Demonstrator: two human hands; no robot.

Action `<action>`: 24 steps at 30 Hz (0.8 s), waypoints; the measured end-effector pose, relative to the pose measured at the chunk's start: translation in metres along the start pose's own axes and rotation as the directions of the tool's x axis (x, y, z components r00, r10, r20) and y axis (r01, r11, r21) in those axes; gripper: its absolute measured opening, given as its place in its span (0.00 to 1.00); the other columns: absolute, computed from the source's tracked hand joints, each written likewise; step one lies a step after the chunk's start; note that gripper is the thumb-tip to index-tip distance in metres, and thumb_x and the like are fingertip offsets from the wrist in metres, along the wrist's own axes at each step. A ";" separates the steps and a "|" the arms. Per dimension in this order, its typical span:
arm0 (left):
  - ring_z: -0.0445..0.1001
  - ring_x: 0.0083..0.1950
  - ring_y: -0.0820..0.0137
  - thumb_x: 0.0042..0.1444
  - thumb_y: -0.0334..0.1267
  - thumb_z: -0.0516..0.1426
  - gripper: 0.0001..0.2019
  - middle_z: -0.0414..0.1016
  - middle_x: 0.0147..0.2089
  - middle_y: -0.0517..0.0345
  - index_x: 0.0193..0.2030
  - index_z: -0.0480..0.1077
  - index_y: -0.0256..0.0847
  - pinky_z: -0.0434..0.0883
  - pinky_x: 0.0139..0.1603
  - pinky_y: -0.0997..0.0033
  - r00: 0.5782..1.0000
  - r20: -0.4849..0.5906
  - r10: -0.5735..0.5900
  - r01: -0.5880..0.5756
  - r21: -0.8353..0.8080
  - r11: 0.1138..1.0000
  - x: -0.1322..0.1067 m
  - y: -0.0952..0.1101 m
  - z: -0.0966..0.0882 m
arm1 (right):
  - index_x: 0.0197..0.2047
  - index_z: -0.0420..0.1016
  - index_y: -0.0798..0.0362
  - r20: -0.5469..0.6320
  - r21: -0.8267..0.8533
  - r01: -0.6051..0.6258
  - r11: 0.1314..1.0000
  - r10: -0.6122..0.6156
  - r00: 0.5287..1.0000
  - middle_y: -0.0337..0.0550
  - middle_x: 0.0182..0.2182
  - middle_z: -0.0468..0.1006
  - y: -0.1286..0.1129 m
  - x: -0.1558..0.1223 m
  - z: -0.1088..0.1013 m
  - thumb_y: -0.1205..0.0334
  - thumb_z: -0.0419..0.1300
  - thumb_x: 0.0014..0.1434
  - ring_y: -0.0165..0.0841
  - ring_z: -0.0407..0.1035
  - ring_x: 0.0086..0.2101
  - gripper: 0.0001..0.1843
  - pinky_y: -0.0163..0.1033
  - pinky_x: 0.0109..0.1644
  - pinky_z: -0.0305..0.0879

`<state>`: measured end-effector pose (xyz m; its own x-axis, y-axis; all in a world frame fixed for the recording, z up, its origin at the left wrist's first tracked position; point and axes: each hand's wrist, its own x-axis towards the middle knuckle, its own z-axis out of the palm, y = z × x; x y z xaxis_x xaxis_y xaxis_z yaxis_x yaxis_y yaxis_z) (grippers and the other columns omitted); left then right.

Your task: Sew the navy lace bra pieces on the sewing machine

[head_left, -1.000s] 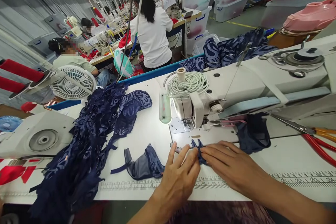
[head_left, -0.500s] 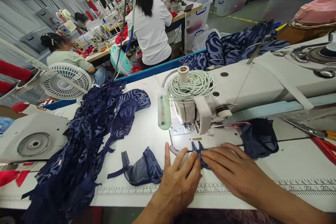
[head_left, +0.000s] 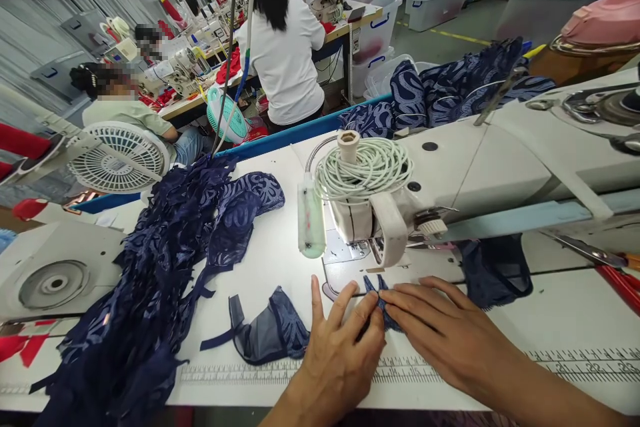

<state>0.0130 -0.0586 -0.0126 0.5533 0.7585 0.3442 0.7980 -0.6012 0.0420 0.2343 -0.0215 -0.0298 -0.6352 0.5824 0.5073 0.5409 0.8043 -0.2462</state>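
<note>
A small navy lace piece with two pointed tips lies on the white sewing table, just in front of the sewing machine. My left hand presses its fingertips on the left edge of the piece, its outer fingers spread. From the right, my right hand pins the same piece with fingers close together; its thumb is hidden. Beside my left hand rests a navy mesh and lace bra cup with straps, its right end touching or under the hand. Another dark navy fabric piece sits under the machine arm.
A long heap of navy lace pieces covers the table's left side. Scissors lie at the right. A ruler strip runs along the front edge. Behind are a white fan, a blue-edged bin of navy fabric and co-workers.
The camera view has shifted slightly. My fingers have moved a little on the lace piece, whose two tips now stand a bit further apart from the machine's plate.
</note>
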 end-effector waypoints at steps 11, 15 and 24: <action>0.67 0.65 0.60 0.65 0.37 0.57 0.14 0.75 0.60 0.56 0.56 0.71 0.38 0.44 0.76 0.41 0.990 -0.136 -0.034 0.031 -0.030 0.999 -0.010 0.000 -0.019 | 0.53 0.76 0.53 -0.030 -0.066 0.059 0.996 -0.061 0.998 0.44 0.52 0.79 0.007 -0.001 -0.006 0.68 0.50 0.68 0.39 0.70 0.51 0.16 0.53 0.67 0.50; 0.75 0.44 0.66 0.63 0.26 0.55 0.12 0.78 0.42 0.49 0.52 0.72 0.34 0.74 0.50 0.61 0.900 -0.322 -0.295 0.305 -0.018 0.952 -0.048 -0.014 -0.042 | 0.56 0.75 0.54 -0.056 -0.127 0.219 0.967 -0.228 0.972 0.47 0.56 0.77 0.010 0.002 -0.002 0.69 0.53 0.64 0.41 0.70 0.52 0.20 0.53 0.68 0.47; 0.72 0.61 0.58 0.68 0.31 0.48 0.18 0.74 0.59 0.43 0.62 0.65 0.34 0.74 0.60 0.52 0.932 -0.162 -0.323 0.340 0.094 0.936 -0.050 -0.028 -0.015 | 0.48 0.77 0.53 -0.098 0.011 0.281 0.960 -0.279 0.955 0.42 0.43 0.81 -0.017 0.040 0.005 0.69 0.50 0.70 0.35 0.72 0.45 0.14 0.48 0.59 0.56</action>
<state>-0.0406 -0.0830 -0.0167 0.2195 0.8605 0.4597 0.9574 -0.2805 0.0681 0.1972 -0.0117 -0.0092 -0.7033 0.3208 0.6344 0.3346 0.9368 -0.1028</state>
